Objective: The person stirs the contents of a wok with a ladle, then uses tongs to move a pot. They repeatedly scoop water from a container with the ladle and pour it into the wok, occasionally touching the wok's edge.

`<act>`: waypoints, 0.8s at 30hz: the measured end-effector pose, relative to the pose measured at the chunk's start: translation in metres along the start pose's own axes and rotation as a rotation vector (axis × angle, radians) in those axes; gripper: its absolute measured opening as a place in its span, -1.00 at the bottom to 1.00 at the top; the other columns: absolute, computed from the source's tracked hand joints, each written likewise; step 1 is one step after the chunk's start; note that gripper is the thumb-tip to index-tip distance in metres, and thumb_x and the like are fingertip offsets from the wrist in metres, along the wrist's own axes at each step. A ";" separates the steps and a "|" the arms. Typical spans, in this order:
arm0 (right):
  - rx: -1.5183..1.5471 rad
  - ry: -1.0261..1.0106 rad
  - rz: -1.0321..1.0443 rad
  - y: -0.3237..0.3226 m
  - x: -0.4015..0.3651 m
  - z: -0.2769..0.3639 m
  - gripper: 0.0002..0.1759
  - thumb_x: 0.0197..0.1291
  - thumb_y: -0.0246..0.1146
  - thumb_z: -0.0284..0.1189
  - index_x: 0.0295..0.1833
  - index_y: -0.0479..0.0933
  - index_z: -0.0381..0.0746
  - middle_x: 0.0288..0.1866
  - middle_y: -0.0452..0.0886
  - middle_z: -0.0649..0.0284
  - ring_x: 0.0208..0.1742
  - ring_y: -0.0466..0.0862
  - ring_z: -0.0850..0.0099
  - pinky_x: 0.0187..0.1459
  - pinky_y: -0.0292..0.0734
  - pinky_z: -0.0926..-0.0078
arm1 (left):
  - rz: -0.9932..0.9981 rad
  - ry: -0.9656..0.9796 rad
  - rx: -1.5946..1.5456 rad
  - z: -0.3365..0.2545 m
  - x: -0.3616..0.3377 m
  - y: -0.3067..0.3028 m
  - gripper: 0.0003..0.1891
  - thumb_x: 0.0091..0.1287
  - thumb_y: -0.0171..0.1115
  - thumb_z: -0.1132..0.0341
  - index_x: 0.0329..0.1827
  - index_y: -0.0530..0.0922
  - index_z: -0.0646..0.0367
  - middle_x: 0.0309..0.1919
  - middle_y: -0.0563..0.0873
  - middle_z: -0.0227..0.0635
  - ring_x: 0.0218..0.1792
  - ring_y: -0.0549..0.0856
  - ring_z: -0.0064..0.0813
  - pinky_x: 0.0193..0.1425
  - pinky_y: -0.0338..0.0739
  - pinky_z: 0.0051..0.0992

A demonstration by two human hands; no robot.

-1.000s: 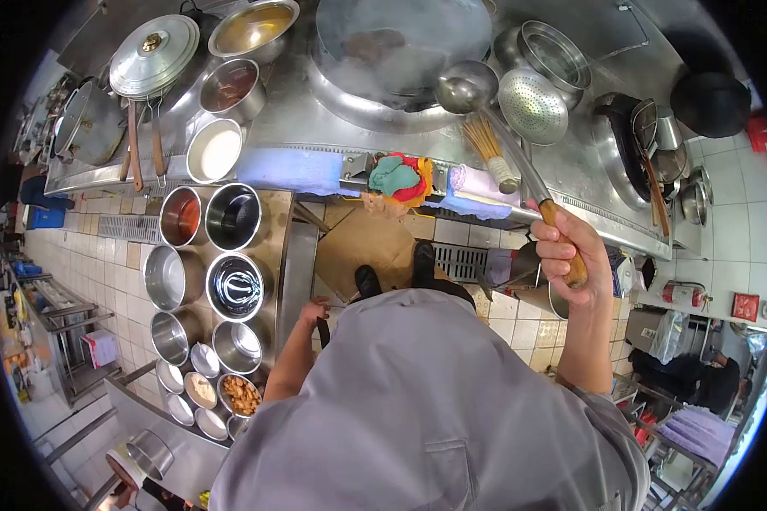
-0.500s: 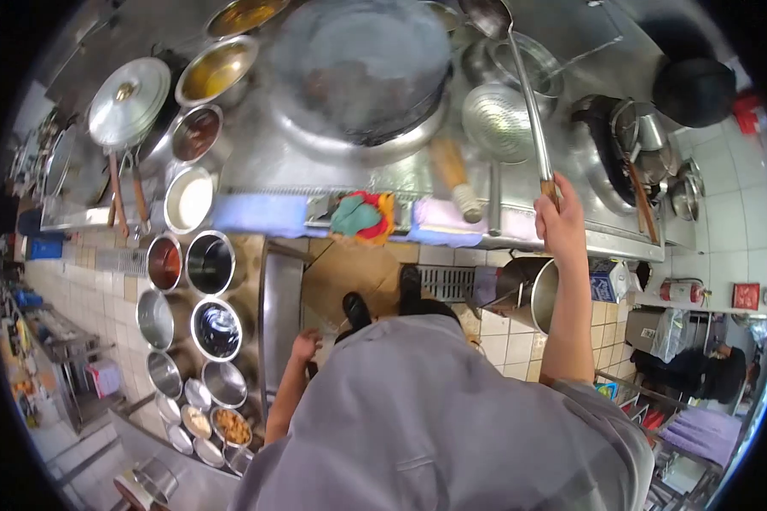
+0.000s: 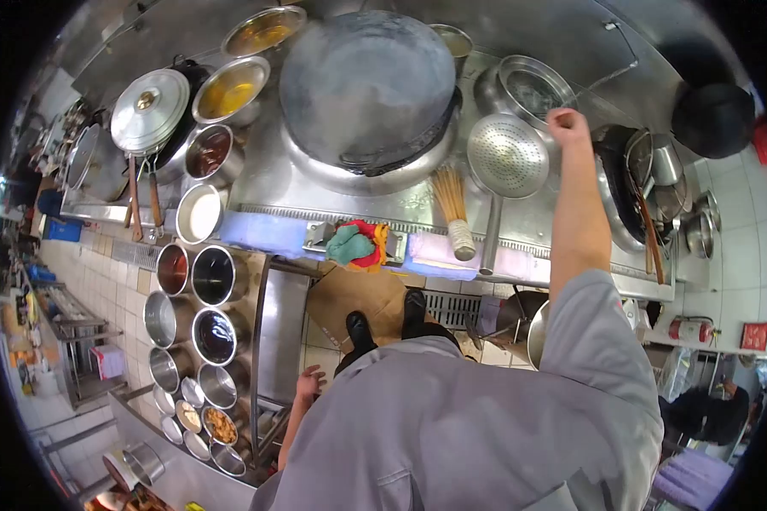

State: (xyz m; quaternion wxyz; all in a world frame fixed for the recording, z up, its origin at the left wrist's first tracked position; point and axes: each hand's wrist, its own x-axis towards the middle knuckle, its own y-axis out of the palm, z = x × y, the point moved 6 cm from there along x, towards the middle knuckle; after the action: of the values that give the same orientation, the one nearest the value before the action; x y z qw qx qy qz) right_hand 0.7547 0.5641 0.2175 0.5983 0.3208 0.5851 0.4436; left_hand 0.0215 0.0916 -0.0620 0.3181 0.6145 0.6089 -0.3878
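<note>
My right hand is curled closed at the rim of a metal pot at the back right of the stove. What it holds, if anything, is hidden; no ladle shows now. Left of my forearm lies a perforated strainer with its long handle toward me. A bamboo brush lies beside it. The large wok sits on the burner, greyish inside. My left hand hangs low by my side, fingers apart and holding nothing, near the steel rack of pots.
Basins of yellow liquid and red sauce stand left of the wok, near a lidded pot. Folded cloths lie along the front edge. Several steel pots fill the left rack. Tools rest at right.
My right hand has moved forward from the stove's front edge to the pot. The ladle it held is out of sight. My left hand has dropped slightly lower.
</note>
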 end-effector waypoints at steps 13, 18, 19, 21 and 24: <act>0.303 -0.097 0.240 0.093 -0.192 -0.112 -0.81 -0.07 -0.13 -0.73 -0.25 0.18 -0.45 -0.50 0.23 0.21 -0.53 0.35 0.46 -0.50 0.43 0.60 | 0.123 0.305 0.559 -0.025 0.058 -0.023 -0.58 0.06 -0.03 0.48 0.07 0.36 0.23 -0.23 0.61 -0.12 -0.30 0.63 -0.44 -0.41 0.50 -0.54; 0.212 -0.192 0.187 0.099 -0.263 -0.170 -0.49 0.10 -0.14 -0.69 0.15 -0.16 -0.43 -0.46 0.22 0.22 -0.52 0.36 0.45 -0.46 0.42 0.54 | 0.208 0.320 0.461 -0.039 0.089 -0.023 -0.56 0.05 0.01 0.46 0.09 0.36 0.17 -0.24 0.61 -0.15 -0.28 0.62 -0.39 -0.32 0.52 -0.51; 0.187 -0.178 0.209 0.099 -0.274 -0.181 -0.41 0.15 -0.15 -0.66 0.22 -0.29 -0.40 -0.46 0.22 0.22 -0.52 0.36 0.45 -0.45 0.42 0.52 | 0.135 0.106 0.407 -0.064 0.061 -0.015 -0.54 0.05 0.04 0.45 0.10 0.36 0.16 -0.24 0.62 -0.15 -0.27 0.62 -0.39 -0.29 0.53 -0.50; 0.197 -0.175 0.168 0.094 -0.293 -0.206 -0.49 0.21 -0.13 -0.59 0.19 -0.21 -0.43 -0.46 0.21 0.24 -0.52 0.36 0.45 -0.47 0.42 0.53 | 0.151 0.123 0.454 -0.059 0.081 -0.016 -0.55 0.02 0.10 0.43 0.06 0.40 0.15 -0.18 0.60 -0.18 -0.21 0.61 -0.37 -0.18 0.51 -0.49; 0.089 -0.146 0.086 0.083 -0.316 -0.243 -0.55 0.21 -0.14 -0.57 0.12 -0.13 -0.54 -0.43 0.21 0.23 -0.54 0.36 0.51 -0.53 0.39 0.61 | 0.263 0.267 0.647 -0.019 0.156 -0.025 -0.60 -0.05 0.21 0.39 -0.06 0.50 0.11 -0.05 0.54 -0.26 -0.09 0.56 -0.35 0.00 0.45 -0.49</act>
State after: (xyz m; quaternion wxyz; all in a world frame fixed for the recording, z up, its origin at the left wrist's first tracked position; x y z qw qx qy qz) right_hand 0.5276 0.2787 0.3972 0.6048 0.4032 0.5450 0.4179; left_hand -0.0088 0.1876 -0.1856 0.0724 0.8015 0.4069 -0.4323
